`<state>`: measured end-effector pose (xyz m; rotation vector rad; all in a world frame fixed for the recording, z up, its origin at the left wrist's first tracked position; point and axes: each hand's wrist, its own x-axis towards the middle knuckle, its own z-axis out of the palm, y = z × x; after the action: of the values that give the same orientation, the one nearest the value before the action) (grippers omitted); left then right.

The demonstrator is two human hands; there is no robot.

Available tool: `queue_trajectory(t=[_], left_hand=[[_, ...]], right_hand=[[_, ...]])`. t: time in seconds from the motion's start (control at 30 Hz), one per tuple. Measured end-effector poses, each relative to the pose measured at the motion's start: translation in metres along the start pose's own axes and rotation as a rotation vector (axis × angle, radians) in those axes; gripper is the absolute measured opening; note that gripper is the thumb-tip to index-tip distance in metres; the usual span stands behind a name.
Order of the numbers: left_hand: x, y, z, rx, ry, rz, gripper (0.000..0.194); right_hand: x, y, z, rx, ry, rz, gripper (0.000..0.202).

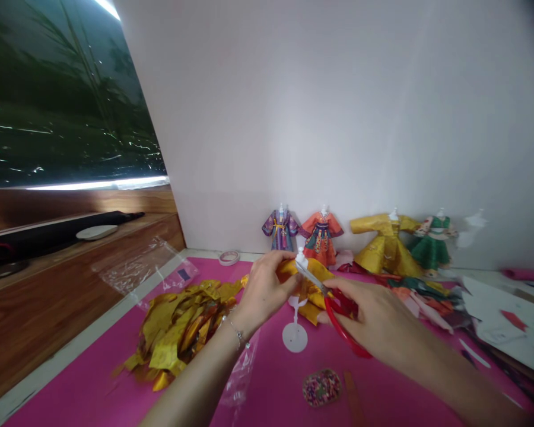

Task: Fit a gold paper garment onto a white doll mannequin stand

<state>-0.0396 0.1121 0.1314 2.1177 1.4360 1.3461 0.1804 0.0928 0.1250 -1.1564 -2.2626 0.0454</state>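
Observation:
A small white doll dress form (295, 337) stands on its round base on the pink mat. Shiny golden-yellow fabric (310, 313) wraps its upper part and hangs out to the right. My left hand (264, 287) is closed on this fabric at the form's left side, thumb in front. In my right hand (374, 308) are red-handled scissors (339, 327), with the blades pointing up and left across the form's neck and shoulder. Whether fabric lies between the blades I cannot make out.
Left of my arm lies a heap of gold scraps (178, 332) beside clear plastic bags. A tape roll (229, 257) rests near the wall. Dressed doll forms (385, 243) stand along the back. An oval case (321, 387) lies in front; fabric pieces and papers (507, 329) cover the right.

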Motion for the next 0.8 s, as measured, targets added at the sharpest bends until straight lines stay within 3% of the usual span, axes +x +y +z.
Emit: queue_trajectory(t=[0.4,0.57,0.8], left_hand=[[0.0,0.001,0.0,0.021,0.021,0.035,0.028],[-0.001,-0.001,0.001,0.053,0.096,0.055,0.029],[-0.004,0.008,-0.002,0.207,0.2,0.151,0.018]], right_hand=[[0.003,-0.014,-0.005,0.084,0.01,-0.066,0.03],[-0.002,-0.012,-0.011,0.083,0.019,-0.098,0.029],[-0.015,0.01,-0.022,-0.175,0.077,-0.061,0.038]])
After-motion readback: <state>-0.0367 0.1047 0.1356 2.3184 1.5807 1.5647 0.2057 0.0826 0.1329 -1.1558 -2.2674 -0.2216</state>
